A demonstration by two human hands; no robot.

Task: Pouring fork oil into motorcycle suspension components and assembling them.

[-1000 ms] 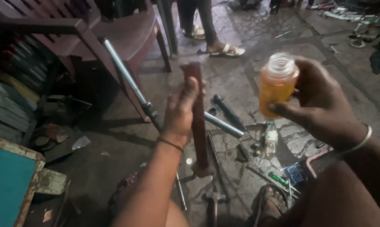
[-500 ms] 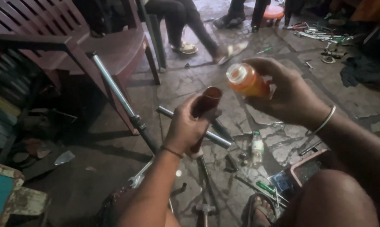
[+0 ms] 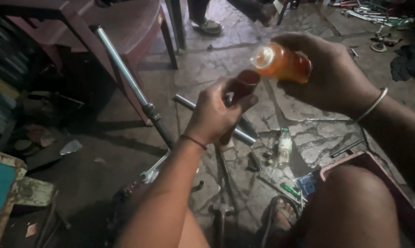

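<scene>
Here, at the upper left of the frame, a smooth maroon plastic chair (image 3: 138, 27) stands on the cracked stone floor (image 3: 299, 115), and a long shiny metal rod (image 3: 125, 73) with a dark lower end leans against it. Below, near the lower middle, a flat steel spanner (image 3: 153, 171) lies on the floor.

In the centre, the left hand (image 3: 214, 115) has its fingers curled tightly around a dark reddish tube (image 3: 243, 87), held upright with its round open mouth tilted toward the upper right. Behind the hand a second grey metal pipe (image 3: 216, 120) lies on the floor, and a small clear bottle (image 3: 285, 146) stands lower right of it.

At the upper right, the right hand (image 3: 331, 76), a thin metal bangle (image 3: 372, 104) on its wrist, wraps its fingers closed around a translucent orange plastic bottle (image 3: 278, 62). The bottle is tipped sideways, its open neck just above and beside the tube's mouth; whether they touch cannot be told.
</scene>
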